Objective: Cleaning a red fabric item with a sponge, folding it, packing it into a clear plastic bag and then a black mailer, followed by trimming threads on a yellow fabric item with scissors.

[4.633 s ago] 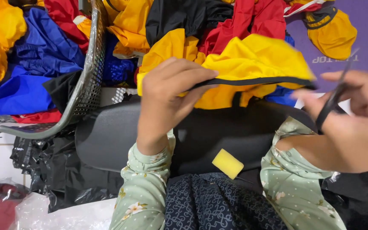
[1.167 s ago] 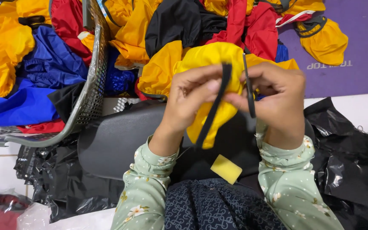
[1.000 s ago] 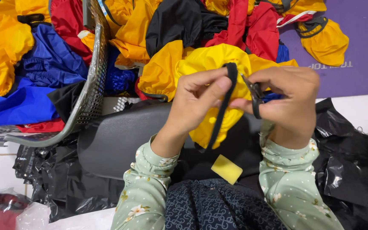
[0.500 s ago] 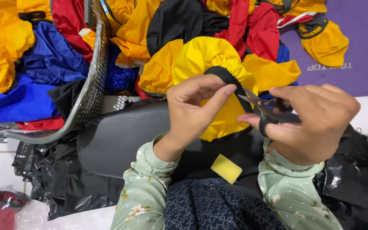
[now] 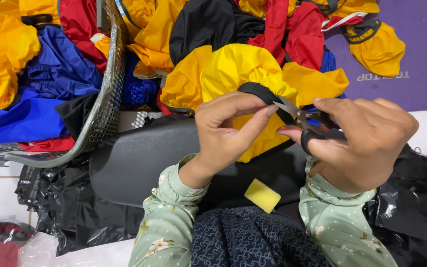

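My left hand (image 5: 226,131) pinches the black elastic band (image 5: 255,91) sewn on a bright yellow gathered cloth (image 5: 238,69). My right hand (image 5: 364,141) holds small black-handled scissors (image 5: 300,116), fingers through the loops, with the blades pointing left at the band right beside my left fingertips. The yellow cloth lies over a black padded seat (image 5: 139,158) in front of me.
A pile of yellow, red, blue and black cloth pieces fills the top. A grey mesh basket (image 5: 102,104) at the left holds blue and yellow cloth. A yellow sponge block (image 5: 262,195) lies on the seat. A purple mat (image 5: 421,49) is at the right, black plastic bags (image 5: 60,217) below.
The long black strap I held stretched out is now gathered at the yellow cloth. My right hand moved the scissors from upright to pointing at the band held by my left fingers.
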